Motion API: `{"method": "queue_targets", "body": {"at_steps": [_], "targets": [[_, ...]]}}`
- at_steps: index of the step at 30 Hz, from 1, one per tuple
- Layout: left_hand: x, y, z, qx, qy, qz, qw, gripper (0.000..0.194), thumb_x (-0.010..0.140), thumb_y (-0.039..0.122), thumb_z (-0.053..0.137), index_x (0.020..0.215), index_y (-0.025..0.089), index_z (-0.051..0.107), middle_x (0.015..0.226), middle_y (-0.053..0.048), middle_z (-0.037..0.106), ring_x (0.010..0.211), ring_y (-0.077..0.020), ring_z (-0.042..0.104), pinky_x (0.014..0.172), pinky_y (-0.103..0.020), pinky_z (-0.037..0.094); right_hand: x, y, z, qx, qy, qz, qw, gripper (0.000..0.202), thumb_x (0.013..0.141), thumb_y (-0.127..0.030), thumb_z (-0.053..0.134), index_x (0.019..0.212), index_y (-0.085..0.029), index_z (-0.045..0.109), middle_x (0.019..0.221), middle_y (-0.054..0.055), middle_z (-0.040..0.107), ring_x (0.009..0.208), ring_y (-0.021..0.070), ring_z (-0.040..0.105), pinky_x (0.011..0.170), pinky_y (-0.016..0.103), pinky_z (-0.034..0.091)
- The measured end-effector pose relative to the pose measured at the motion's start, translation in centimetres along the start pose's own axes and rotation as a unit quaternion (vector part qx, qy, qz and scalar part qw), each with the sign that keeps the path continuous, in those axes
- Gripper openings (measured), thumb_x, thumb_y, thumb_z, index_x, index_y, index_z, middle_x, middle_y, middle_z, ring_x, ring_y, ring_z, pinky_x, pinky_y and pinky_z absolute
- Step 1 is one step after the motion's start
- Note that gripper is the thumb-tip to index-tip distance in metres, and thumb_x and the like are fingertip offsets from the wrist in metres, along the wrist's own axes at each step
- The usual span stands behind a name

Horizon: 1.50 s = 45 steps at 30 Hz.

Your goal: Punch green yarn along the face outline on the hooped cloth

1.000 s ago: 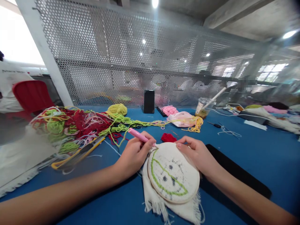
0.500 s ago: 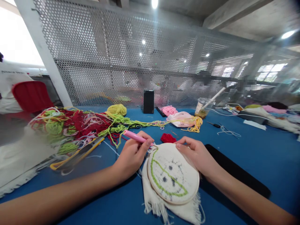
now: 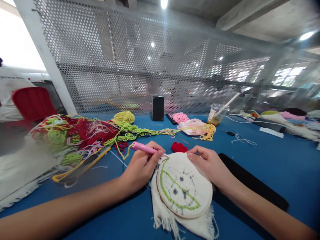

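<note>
My left hand [image 3: 143,163] is closed around a pink punch needle [image 3: 144,147], its tip at the upper left edge of the fabric. Green yarn [image 3: 128,152] trails from the tool's back end. White cloth [image 3: 172,213] with frayed edges is stretched in a round embroidery hoop [image 3: 184,216], which leans toward me. On the cloth a green yarn outline [image 3: 166,190] forms a curved, half-round shape beside dark drawn marks. My right hand [image 3: 207,163] grips the hoop's upper right rim, thumb on the front; its other fingers are partly hidden behind.
Tangled yarn [image 3: 85,131] and a yellow-handled cutter or scissors [image 3: 82,163] lie left. A red yarn ball [image 3: 178,147] sits just behind the hoop. Farther back stand a phone [image 3: 158,108] and a plastic cup [image 3: 216,115] with a straw. A black flat object [image 3: 252,183] lies under my right forearm.
Both hands and the hoop stay nearly in place. The pink punch needle's back end has dipped slightly, and the trailing green yarn has shifted a little.
</note>
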<state>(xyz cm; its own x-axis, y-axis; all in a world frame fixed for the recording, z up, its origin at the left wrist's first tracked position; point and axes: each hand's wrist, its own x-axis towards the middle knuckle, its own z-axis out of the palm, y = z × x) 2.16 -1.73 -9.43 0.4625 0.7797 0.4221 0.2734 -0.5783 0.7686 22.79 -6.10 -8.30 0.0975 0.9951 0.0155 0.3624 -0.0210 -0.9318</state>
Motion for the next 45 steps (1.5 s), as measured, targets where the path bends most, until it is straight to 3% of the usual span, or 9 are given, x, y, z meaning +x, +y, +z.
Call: {"method": "queue_targets", "body": {"at_steps": [10,20,27,36,41,45], "targets": [[-0.1,0.0,0.0,0.006,0.008,0.03,1.0,0.019,0.088,0.028,0.034,0.086,0.019,0.05,0.082,-0.001,0.056,0.053,-0.0071,0.047,0.046,-0.019,0.038,0.1,-0.2,0.0,0.008,-0.001,-0.009,1.0,0.019,0.077,-0.034,0.052,0.071,-0.016,0.053,0.059,-0.001,0.054,0.049,0.0074,0.042,0.045,0.02,0.028],[-0.1,0.1,0.0,0.025,-0.003,0.03,0.999,0.018,0.088,0.025,0.035,0.084,0.018,0.051,0.081,-0.002,0.055,0.06,-0.009,0.051,0.049,-0.02,0.039,0.1,0.3,-0.2,-0.007,-0.003,-0.02,1.0,0.019,0.078,-0.034,0.051,0.071,-0.016,0.054,0.061,0.0,0.055,0.052,0.0084,0.044,0.046,0.021,0.03],[0.2,0.2,0.2,0.039,-0.036,0.053,0.997,0.019,0.086,0.025,0.039,0.084,0.016,0.055,0.081,-0.002,0.056,0.074,-0.0122,0.053,0.067,-0.024,0.042,-0.3,0.0,-0.3,-0.046,0.001,-0.052,0.998,0.017,0.08,-0.032,0.048,0.075,-0.017,0.055,0.064,-0.001,0.056,0.054,0.0084,0.043,0.046,0.02,0.031],[0.9,-0.1,0.6,-0.02,-0.057,-0.026,0.998,0.023,0.087,0.031,0.037,0.081,0.016,0.053,0.054,0.005,0.047,0.043,-0.007,0.041,0.041,-0.018,0.033,-0.5,-0.3,-0.2,-0.039,-0.002,-0.047,0.998,0.018,0.08,-0.032,0.048,0.077,-0.017,0.057,0.071,0.002,0.06,0.057,0.0097,0.045,0.047,0.02,0.032],[1.2,0.3,0.8,-0.018,-0.051,-0.031,0.998,0.023,0.086,0.027,0.036,0.074,0.015,0.052,0.065,0.002,0.052,0.047,-0.007,0.043,0.043,-0.019,0.034,-0.5,0.1,0.3,0.019,-0.001,-0.002,1.0,0.018,0.078,-0.032,0.049,0.074,-0.016,0.056,0.067,0.001,0.059,0.054,0.0093,0.046,0.046,0.02,0.031],[1.1,0.5,0.7,0.005,-0.052,0.01,0.999,0.023,0.086,0.024,0.036,0.071,0.015,0.053,0.076,-0.001,0.055,0.063,-0.01,0.049,0.055,-0.021,0.039,-0.5,0.2,0.6,0.049,-0.003,0.024,0.998,0.018,0.077,-0.033,0.05,0.074,-0.016,0.055,0.065,0.001,0.058,0.054,0.0095,0.047,0.047,0.021,0.032]]}}
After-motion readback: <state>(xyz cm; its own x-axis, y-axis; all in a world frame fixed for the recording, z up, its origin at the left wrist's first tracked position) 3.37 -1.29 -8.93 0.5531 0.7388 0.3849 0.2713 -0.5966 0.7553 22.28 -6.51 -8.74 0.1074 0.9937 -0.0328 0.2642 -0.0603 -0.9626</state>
